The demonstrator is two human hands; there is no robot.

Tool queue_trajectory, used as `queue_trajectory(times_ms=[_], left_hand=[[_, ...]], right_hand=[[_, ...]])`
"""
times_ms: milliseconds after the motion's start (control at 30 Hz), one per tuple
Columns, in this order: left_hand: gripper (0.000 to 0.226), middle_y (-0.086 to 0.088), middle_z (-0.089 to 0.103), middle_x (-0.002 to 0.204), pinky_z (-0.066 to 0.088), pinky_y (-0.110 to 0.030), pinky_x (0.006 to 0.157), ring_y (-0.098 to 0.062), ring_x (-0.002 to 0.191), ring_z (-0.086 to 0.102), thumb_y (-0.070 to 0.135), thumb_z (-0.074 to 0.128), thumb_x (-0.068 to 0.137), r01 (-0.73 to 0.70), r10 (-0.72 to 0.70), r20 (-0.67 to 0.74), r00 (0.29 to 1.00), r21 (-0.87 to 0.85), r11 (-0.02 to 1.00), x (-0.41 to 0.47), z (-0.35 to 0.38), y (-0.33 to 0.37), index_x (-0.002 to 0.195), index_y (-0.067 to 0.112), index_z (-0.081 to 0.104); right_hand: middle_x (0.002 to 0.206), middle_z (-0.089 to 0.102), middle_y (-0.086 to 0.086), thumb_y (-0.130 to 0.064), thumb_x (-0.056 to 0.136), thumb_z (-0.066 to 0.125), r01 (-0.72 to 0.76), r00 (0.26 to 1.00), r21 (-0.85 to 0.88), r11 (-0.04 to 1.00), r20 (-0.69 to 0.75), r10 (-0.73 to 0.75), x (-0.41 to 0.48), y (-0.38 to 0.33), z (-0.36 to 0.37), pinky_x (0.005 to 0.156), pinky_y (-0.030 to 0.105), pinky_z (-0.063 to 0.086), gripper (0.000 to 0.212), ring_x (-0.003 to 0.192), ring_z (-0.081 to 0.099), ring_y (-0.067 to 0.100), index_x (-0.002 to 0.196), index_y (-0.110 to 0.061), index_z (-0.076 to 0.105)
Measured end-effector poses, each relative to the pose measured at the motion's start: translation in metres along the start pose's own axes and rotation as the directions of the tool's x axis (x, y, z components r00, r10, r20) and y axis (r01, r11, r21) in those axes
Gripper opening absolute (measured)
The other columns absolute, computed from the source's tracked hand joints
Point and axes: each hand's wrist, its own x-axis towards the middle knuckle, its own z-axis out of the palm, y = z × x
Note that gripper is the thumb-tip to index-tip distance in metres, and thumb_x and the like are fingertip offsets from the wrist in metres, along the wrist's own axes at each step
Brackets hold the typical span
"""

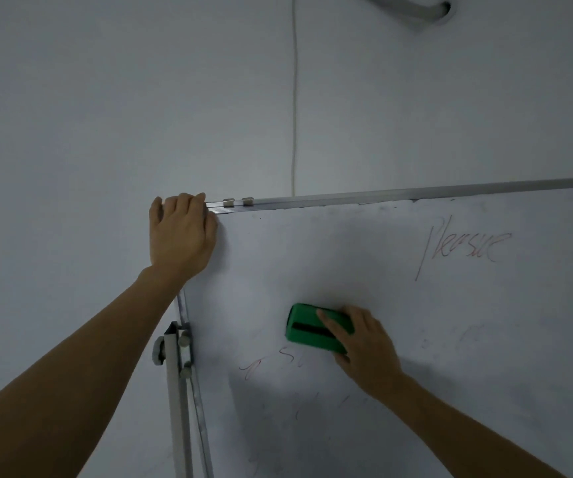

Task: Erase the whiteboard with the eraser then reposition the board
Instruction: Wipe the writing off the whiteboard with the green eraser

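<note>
A whiteboard (398, 305) with a grey metal frame fills the right and lower part of the view. Red handwriting (467, 246) stands near its top right, and fainter red marks (271, 363) sit lower down. My left hand (179, 234) grips the board's top left corner, fingers curled over the frame. My right hand (364, 346) presses a green eraser (312, 327) with a black slot flat against the board, just above the faint marks.
A grey stand post (174, 391) with knobs runs down the board's left edge. Behind is a pale wall with a thin cable (294, 98) hanging down and a grey pipe (412, 15) at the top.
</note>
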Motion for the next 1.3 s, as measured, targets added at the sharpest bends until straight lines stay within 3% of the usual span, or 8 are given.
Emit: queue_trajectory(times_ms=[133, 267, 500, 567, 733, 933, 1200, 1300], left_hand=[[0.045, -0.020, 0.059, 0.119, 0.023, -0.053, 0.110, -0.039, 0.111, 0.052, 0.030, 0.039, 0.094, 0.003, -0.003, -0.041, 0.999, -0.010, 1.000, 0.008, -0.001, 0.033, 0.128, 0.003, 0.051], [0.042, -0.019, 0.059, 0.119, 0.020, -0.053, 0.113, -0.037, 0.114, 0.052, 0.029, 0.041, 0.093, -0.151, 0.143, -0.063, 0.988, -0.142, 0.978, 0.032, 0.005, 0.105, 0.123, 0.004, 0.057], [0.054, -0.018, 0.060, 0.118, 0.027, -0.050, 0.111, -0.038, 0.113, 0.053, 0.039, 0.028, 0.094, -0.208, 0.230, 0.067, 0.971, -0.241, 0.948, 0.067, 0.022, 0.196, 0.123, 0.005, 0.058], [0.048, -0.018, 0.061, 0.114, 0.036, -0.045, 0.098, -0.038, 0.107, 0.055, 0.038, 0.030, 0.099, -0.143, 0.189, 0.156, 0.970, -0.265, 0.953, 0.074, 0.024, 0.208, 0.123, 0.007, 0.056], [0.050, -0.011, 0.062, 0.071, 0.029, -0.032, 0.058, -0.029, 0.059, 0.048, 0.039, 0.025, 0.102, -0.134, 0.142, 0.130, 0.981, -0.069, 0.989, 0.071, 0.034, 0.223, 0.075, 0.010, 0.056], [0.054, -0.010, 0.047, 0.060, 0.029, -0.033, 0.057, -0.028, 0.056, 0.043, 0.039, 0.029, 0.102, -0.038, 0.046, 0.098, 0.994, -0.081, 0.996, 0.073, 0.040, 0.220, 0.067, 0.009, 0.057], [0.050, -0.010, 0.045, 0.057, 0.025, -0.033, 0.054, -0.029, 0.053, 0.041, 0.036, 0.031, 0.101, -0.014, 0.018, 0.062, 0.998, -0.062, 0.998, 0.071, 0.045, 0.227, 0.059, 0.012, 0.044], [0.052, -0.009, 0.043, 0.053, 0.021, -0.031, 0.051, -0.028, 0.049, 0.040, 0.038, 0.028, 0.098, -0.030, 0.031, 0.014, 0.999, -0.061, 0.998, 0.070, 0.047, 0.225, 0.056, 0.012, 0.045]], right_hand=[[0.123, 0.048, 0.018, -0.030, 0.073, 0.082, -0.398, 0.904, 0.107, 0.911, -0.121, 0.409, -0.013, 0.080, -0.044, 0.072, 0.037, 0.053, 0.092, 0.104, 0.049, 0.033, 0.148, -0.022, 0.031], [0.126, 0.041, 0.022, -0.044, 0.080, 0.071, -0.800, 0.540, 0.233, 0.553, -0.124, 0.833, -0.022, 0.128, -0.064, 0.079, 0.045, 0.047, 0.098, 0.109, 0.046, 0.038, 0.154, -0.018, 0.011], [0.127, 0.048, 0.015, -0.039, 0.074, 0.077, -0.291, 0.957, 0.158, 0.944, 0.043, 0.288, -0.074, 0.074, -0.010, 0.073, 0.036, 0.059, 0.106, 0.105, 0.056, 0.027, 0.154, -0.031, 0.007], [0.127, 0.047, 0.016, -0.037, 0.077, 0.076, -0.398, 0.913, 0.116, 0.910, -0.045, 0.405, -0.068, 0.118, -0.027, 0.075, 0.036, 0.057, 0.098, 0.105, 0.055, 0.029, 0.153, -0.027, 0.015], [0.128, 0.039, 0.019, -0.048, 0.081, 0.069, -0.793, 0.526, 0.290, 0.536, -0.120, 0.842, -0.043, 0.178, -0.058, 0.085, 0.043, 0.052, 0.098, 0.107, 0.050, 0.034, 0.154, -0.021, 0.008], [0.126, 0.046, 0.014, -0.036, 0.071, 0.078, -0.200, 0.978, 0.139, 0.970, -0.023, 0.206, -0.071, 0.102, -0.011, 0.078, 0.038, 0.059, 0.094, 0.104, 0.056, 0.026, 0.148, -0.023, 0.028], [0.122, 0.049, 0.021, -0.029, 0.073, 0.081, -0.468, 0.816, 0.154, 0.870, -0.303, 0.493, -0.001, 0.206, -0.064, 0.068, 0.034, 0.050, 0.090, 0.105, 0.050, 0.034, 0.148, -0.014, 0.033], [0.124, 0.048, 0.021, -0.030, 0.068, 0.084, -0.333, 0.912, 0.079, 0.940, -0.225, 0.342, -0.032, 0.174, -0.041, 0.074, 0.038, 0.055, 0.093, 0.103, 0.052, 0.032, 0.146, -0.014, 0.036]])
